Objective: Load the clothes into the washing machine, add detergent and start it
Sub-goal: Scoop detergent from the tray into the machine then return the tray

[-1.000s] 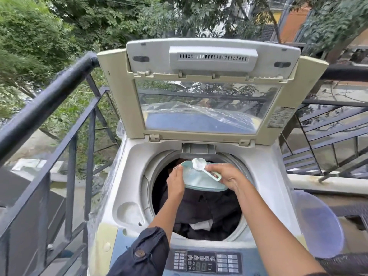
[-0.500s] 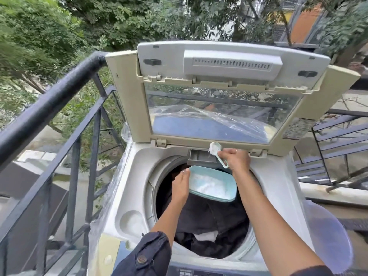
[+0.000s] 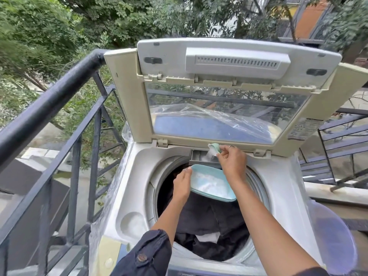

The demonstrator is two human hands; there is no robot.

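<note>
Pinching the scoop [image 3: 214,148] in its fingers [image 3: 224,152], the right hand [image 3: 232,164] is tipping powder [image 3: 209,155] into the detergent drawer [image 3: 199,157], best done low, while the left hand [image 3: 182,184] is gripping the tub [image 3: 214,188] over the loaded clothes [image 3: 209,226].

Before you, the washing machine [image 3: 139,176] is matt, yellowed plastic; its lid window [image 3: 219,120] is clear and glossy. At your 9 o'clock the railing [image 3: 49,104] is black painted metal, slightly rough. The tub [image 3: 214,196] and scoop [image 3: 214,146] you hold are smooth pale plastic. The clothes [image 3: 209,226] are dark matt cloth.

Black railing [image 3: 49,108] — leafy trees [image 3: 59,26] behind
</note>
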